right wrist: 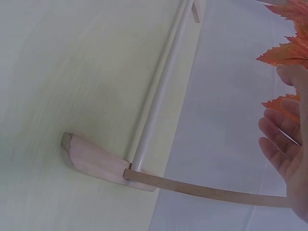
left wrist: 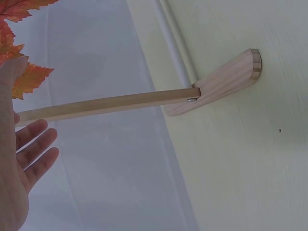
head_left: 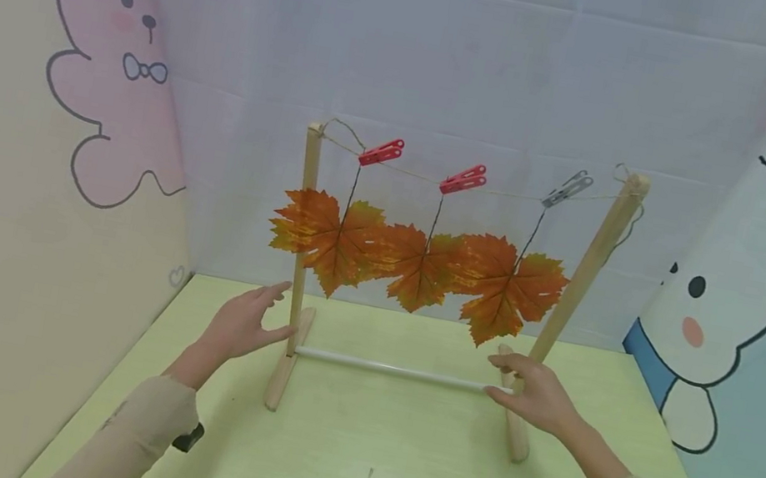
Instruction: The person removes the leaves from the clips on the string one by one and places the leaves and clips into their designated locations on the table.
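A wooden stand with a left post (head_left: 311, 164) and a right post (head_left: 592, 261) carries a thin string (head_left: 512, 195) between its tops. Two red clothespins (head_left: 464, 181) and one grey clothespin (head_left: 566, 190) on the string hold three orange maple leaves (head_left: 507, 289) by their stems. Beside the left post is my left hand (head_left: 241, 323), fingers extended and nothing held. My right hand (head_left: 540, 394) is at the lower right post, thumb and fingers spread apart. Whether either hand touches its post I cannot tell.
A white rod (head_left: 391, 370) joins the stand's wooden feet, the left (left wrist: 236, 74) and the right (right wrist: 96, 161), on the pale green table (head_left: 359, 472). A white curtain (head_left: 443, 63) hangs behind. Cartoon-printed panels flank both sides.
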The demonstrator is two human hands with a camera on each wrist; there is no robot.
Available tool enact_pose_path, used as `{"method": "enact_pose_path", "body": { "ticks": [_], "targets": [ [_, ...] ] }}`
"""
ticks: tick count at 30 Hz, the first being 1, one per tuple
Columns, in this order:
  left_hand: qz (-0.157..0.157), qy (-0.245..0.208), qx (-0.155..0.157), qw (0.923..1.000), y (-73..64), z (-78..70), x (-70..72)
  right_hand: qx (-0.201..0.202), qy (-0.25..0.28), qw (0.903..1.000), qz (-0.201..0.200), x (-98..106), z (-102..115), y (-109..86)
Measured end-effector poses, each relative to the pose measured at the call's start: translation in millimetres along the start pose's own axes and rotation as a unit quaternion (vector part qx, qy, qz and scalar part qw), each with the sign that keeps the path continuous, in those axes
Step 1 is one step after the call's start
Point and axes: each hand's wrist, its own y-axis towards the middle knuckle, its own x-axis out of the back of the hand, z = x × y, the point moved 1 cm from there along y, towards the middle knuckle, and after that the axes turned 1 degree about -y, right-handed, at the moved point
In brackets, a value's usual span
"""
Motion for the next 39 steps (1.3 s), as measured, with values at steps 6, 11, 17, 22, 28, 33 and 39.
{"method": "enact_pose_path", "body": {
  "ticks": [6, 11, 17, 22, 28, 33, 39],
  "targets": [
    [-0.009, 0.001, -0.006, 0.9999, 3.9, -0.8, 2.7, 0.001, 0.018, 0.9998, 0.007, 3.0, 5.0, 6.7],
    [-0.016, -0.003, -0.008, 0.9998, 6.3, -1.7, 6.7, 0.012, 0.023, 0.9996, 0.01, 6.1, 9.4, 11.4],
    [-0.018, -0.003, -0.006, 0.9998, 11.0, -3.7, 14.3, 0.025, 0.025, 0.9993, 0.009, 13.4, 15.2, 18.8],
    [-0.032, -0.001, -0.014, 0.9994, 16.5, -5.3, 23.1, 0.025, 0.028, 0.9992, 0.012, 19.8, 19.7, 28.6],
    [-0.038, 0.002, -0.021, 0.999, 26.0, -7.9, 34.3, 0.04, 0.038, 0.9984, 0.01, 29.8, 26.0, 39.3],
    [-0.058, -0.005, -0.039, 0.9975, 34.9, -12.9, 41.5, 0.062, 0.03, 0.9976, -0.001, 36.7, 31.2, 48.2],
    [-0.084, -0.004, -0.08, 0.9933, 43.8, -21.2, 49.8, 0.083, 0.017, 0.9963, -0.011, 43.5, 37.4, 58.3]
  ]
}}
